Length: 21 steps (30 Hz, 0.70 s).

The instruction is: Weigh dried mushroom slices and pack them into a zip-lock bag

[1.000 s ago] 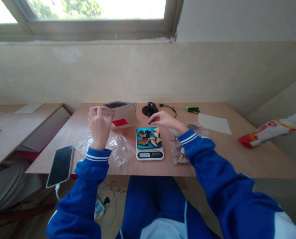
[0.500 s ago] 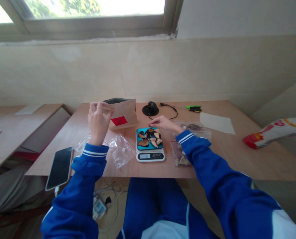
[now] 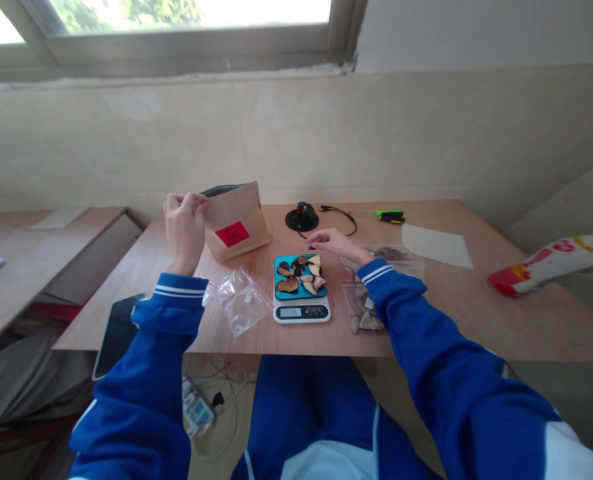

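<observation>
My left hand (image 3: 185, 223) is closed on the top edge of a brown paper bag (image 3: 244, 205) with a red label, which tilts up off the desk. Just behind a kitchen scale (image 3: 284, 313), my right hand (image 3: 334, 243) pinches a small dark piece (image 3: 311, 247), too small to name. On the scale's blue platform lie several dried slices (image 3: 287, 285), dark-skinned with pale faces. An unoccupied clear zip bag (image 3: 244, 303) rests left of the scale. To its right, partly under my right sleeve, is a zip bag holding brown and pale pieces (image 3: 370, 323).
A black round-based device (image 3: 302, 217) with a cable stands behind the scale. Green-and-black tools (image 3: 390, 217) and a white sheet (image 3: 436, 245) lie at the back right. A red-and-white packet (image 3: 551, 263) is farther right. A phone (image 3: 116, 333) sits at the left front edge.
My left hand has moved left and slightly up, tilting the paper bag with it. My right hand has shifted a little right and back, away from the scale's platform.
</observation>
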Available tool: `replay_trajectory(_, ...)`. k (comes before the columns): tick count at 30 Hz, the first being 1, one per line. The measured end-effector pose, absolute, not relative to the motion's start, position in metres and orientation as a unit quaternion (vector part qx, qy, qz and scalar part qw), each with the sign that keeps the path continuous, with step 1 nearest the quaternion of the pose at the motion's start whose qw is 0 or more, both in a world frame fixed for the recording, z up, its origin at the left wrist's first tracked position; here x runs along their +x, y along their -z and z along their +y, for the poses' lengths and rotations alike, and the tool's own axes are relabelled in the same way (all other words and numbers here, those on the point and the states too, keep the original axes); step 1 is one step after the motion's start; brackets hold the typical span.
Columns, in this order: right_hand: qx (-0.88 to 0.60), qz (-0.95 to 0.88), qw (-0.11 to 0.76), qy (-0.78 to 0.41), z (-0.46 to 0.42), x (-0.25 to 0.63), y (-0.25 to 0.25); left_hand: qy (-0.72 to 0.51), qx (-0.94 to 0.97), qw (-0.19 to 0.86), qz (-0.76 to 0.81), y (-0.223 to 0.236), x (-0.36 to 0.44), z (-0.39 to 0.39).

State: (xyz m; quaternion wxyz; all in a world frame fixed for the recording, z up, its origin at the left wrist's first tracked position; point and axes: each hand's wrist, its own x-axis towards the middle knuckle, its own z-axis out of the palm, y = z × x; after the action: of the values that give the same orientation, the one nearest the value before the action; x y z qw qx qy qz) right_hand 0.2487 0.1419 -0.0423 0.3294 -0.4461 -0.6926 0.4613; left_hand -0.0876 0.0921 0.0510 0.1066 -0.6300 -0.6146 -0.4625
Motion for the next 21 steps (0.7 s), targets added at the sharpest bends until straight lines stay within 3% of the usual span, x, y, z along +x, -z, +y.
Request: replay_trajectory(21, -0.429, -0.696, 0.333, -0.47, 0.132, 0.256, 0.041, 0.483, -0.645, 0.029, -0.591, -0.029, -0.062, 0.048)
